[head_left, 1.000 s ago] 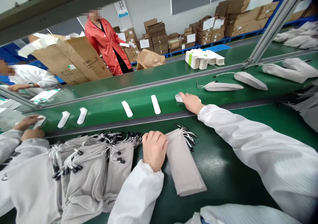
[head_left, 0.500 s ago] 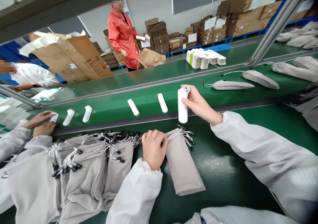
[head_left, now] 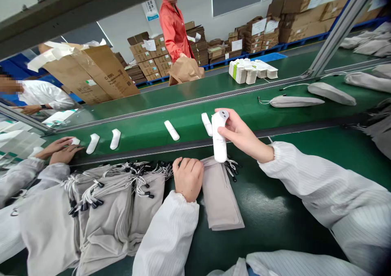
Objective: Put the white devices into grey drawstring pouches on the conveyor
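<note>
My right hand (head_left: pixel 241 135) holds an upright white cylindrical device (head_left: pixel 219 137) by its upper part, just above the lower green belt's near rail. My left hand (head_left: pixel 188 179) lies with curled fingers against the mouth of a flat grey fabric pouch (head_left: pixel 219 196) with white drawstrings. A stack of similar grey pouches (head_left: pixel 104 215) lies to the left of that hand. White moulded pieces (head_left: pixel 171 130) ride along the green conveyor belt (head_left: pixel 146 139) beyond my hands. A co-worker's hands (head_left: pixel 61 150) touch a small white piece at the far left.
Finished grey pouches (head_left: pixel 297 101) lie on the belt at right. Beyond it are a second belt, white cartons (head_left: pixel 250 71), a large cardboard box (head_left: pixel 91 74) and stacked cartons. A co-worker in white (head_left: pixel 42 94) sits left; a person in a red coat (head_left: pixel 174 23) stands behind.
The white device, lifted off the belt, has moved nearer and now stands over the pouch. Belt pieces and pouches have shifted right. The red-coated person has moved right and farther back.
</note>
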The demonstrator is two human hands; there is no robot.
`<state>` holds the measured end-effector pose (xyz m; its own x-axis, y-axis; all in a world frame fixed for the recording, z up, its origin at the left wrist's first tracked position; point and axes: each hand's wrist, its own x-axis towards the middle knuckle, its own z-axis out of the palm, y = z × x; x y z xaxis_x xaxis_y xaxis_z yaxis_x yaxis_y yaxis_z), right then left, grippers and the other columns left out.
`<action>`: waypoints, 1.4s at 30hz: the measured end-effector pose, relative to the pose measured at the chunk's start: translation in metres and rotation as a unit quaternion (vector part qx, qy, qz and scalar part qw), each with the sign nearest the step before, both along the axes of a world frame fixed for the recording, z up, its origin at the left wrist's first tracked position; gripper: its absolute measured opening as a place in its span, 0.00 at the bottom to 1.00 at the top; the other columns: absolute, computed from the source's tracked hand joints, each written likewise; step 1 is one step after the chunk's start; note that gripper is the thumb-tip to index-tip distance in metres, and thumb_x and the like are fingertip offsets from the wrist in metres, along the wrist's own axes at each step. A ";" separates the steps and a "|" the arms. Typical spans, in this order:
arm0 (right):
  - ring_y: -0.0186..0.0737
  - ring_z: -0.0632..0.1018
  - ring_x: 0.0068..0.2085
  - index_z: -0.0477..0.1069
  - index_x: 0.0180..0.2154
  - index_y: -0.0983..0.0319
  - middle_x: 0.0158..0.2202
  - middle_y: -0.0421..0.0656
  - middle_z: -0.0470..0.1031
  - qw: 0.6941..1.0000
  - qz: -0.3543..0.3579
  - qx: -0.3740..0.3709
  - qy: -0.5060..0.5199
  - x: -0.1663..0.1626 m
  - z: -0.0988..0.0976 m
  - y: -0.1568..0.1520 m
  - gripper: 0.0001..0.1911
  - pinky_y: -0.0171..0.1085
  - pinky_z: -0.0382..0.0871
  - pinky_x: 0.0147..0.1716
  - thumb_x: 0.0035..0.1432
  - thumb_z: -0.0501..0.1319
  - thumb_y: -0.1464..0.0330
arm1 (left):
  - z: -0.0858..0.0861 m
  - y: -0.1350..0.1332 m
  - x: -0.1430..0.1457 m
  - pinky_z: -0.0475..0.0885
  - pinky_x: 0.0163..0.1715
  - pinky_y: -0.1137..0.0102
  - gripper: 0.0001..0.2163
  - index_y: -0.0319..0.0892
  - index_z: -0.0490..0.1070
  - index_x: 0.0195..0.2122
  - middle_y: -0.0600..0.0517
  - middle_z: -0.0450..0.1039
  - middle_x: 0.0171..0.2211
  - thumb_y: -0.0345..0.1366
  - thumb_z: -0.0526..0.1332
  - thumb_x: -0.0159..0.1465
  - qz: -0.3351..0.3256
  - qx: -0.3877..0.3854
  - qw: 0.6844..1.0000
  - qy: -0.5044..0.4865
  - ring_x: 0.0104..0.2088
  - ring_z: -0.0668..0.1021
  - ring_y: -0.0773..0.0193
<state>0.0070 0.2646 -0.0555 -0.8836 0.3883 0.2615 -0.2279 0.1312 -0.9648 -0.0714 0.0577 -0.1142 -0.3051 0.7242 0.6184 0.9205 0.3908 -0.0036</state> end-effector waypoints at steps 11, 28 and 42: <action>0.36 0.74 0.39 0.57 0.57 0.55 0.51 0.44 0.68 0.999 -0.006 -0.032 0.018 -0.008 -0.012 0.007 0.25 0.33 0.71 0.32 0.59 0.60 0.68 | 0.000 0.004 0.000 0.59 0.54 0.57 0.07 0.44 0.71 0.31 0.55 0.78 0.32 0.26 0.60 0.65 -0.032 -0.015 0.999 0.023 0.37 0.75 0.61; 0.40 0.73 0.47 0.72 0.37 0.62 0.43 0.45 0.71 0.981 0.141 0.132 0.004 0.013 0.002 -0.026 0.15 0.42 0.67 0.49 0.70 0.52 0.61 | 0.058 0.016 0.016 0.67 0.44 0.72 0.06 0.42 0.71 0.30 0.51 0.68 0.40 0.31 0.69 0.58 -0.121 0.302 0.790 -0.520 0.47 0.71 0.64; 0.28 0.55 0.17 0.61 0.39 0.57 0.20 0.28 0.49 0.946 -0.211 -0.045 0.244 0.032 0.061 0.060 0.03 0.33 0.66 0.30 0.67 0.54 0.65 | 0.005 0.014 -0.004 0.69 0.35 0.68 0.05 0.44 0.71 0.33 0.52 0.72 0.33 0.28 0.62 0.58 -0.065 0.063 0.943 -0.320 0.35 0.75 0.61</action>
